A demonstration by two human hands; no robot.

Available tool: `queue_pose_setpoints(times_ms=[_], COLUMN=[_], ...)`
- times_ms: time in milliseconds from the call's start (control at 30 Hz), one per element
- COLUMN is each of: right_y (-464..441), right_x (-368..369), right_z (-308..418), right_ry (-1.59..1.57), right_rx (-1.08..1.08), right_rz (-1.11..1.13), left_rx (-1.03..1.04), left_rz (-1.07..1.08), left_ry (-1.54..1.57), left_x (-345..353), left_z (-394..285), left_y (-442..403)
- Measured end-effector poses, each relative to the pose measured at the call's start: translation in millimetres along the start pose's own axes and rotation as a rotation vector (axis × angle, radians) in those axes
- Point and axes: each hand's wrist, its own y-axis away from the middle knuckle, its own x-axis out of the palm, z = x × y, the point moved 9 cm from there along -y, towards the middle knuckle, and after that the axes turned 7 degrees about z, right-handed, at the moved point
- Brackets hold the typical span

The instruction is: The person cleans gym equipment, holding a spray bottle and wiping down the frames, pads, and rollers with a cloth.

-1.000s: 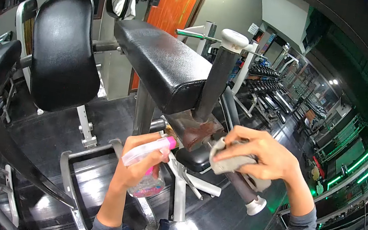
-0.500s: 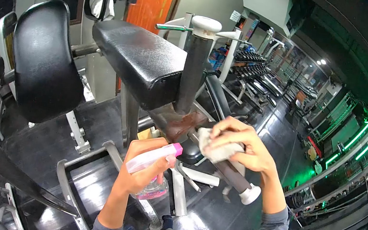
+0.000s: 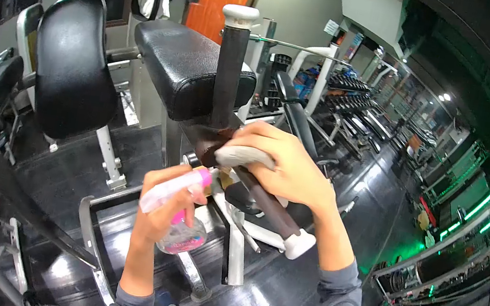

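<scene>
My left hand [image 3: 161, 204] is closed around a clear spray bottle [image 3: 183, 237] with a pink and white trigger head, held low in front of the machine. In my right hand [image 3: 281, 165] is a bunched whitish-grey cloth [image 3: 243, 157], pressed against the dark metal near the base of the handles. One dark handle grip [image 3: 230, 74] with a white end cap stands upright beside the black seat pad [image 3: 188, 67]. Another dark handle grip [image 3: 269, 205], also capped in white, slants down to the right below my right hand. My right fingers hide part of the metal joint.
A black backrest pad [image 3: 74, 55] stands at the left. Metal frame tubes [image 3: 93, 219] lie low on the left near my legs. Dumbbell racks [image 3: 350, 93] and benches line the far right side. Black shiny flooring [image 3: 294, 289] runs between the machines.
My right hand has moved left and up with the cloth, from the slanting handle to the metal joint. The left hand with the bottle has shifted slightly left. The camera view has shifted too.
</scene>
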Motion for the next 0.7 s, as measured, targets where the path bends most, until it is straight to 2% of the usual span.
queue_pose_setpoints(times_ms=[33,100,167,233,267,367,433,500,533,567,667,700], right_y=[-10,-19,-18,-7,3,39,54,52,49,48,51,58], right_x=[4,17,25,42,39,30,20,-3,-3,-9,-5,0], right_z=[8,20,34,45,56,73,69,63,48,40,7,-7], right_ry=[0.076,0.318,0.400,0.574,0.616,0.491,0.396,0.121,0.076,0.136,-0.143,-0.258], right_rx=[-0.007,-0.146,-0.255,-0.146,-0.074,-0.137,-0.140,-0.307,-0.270,-0.273,-0.264,-0.180], right_rz=[0.088,0.234,0.250,0.593,0.696,0.749,0.720,0.419,0.413,0.255,-0.027,-0.089], left_rx=[-0.022,0.021,-0.011,-0.017,-0.004,0.023,0.022,0.015,0.035,0.033,0.069,0.075], left_rz=[-0.100,-0.160,-0.133,-0.225,-0.232,-0.205,-0.230,-0.213,-0.205,-0.212,-0.238,-0.240], left_ry=[-0.034,-0.069,-0.137,-0.182,-0.190,-0.201,-0.207,-0.203,-0.190,-0.197,-0.155,-0.163], left_x=[0,-3,5,7,9,19,29,38,43,46,57,60], left_z=[-6,-13,-22,-29,-31,-32,-33,-30,-30,-30,-34,-35], left_y=[4,9,11,19,22,30,34,35,35,35,36,37])
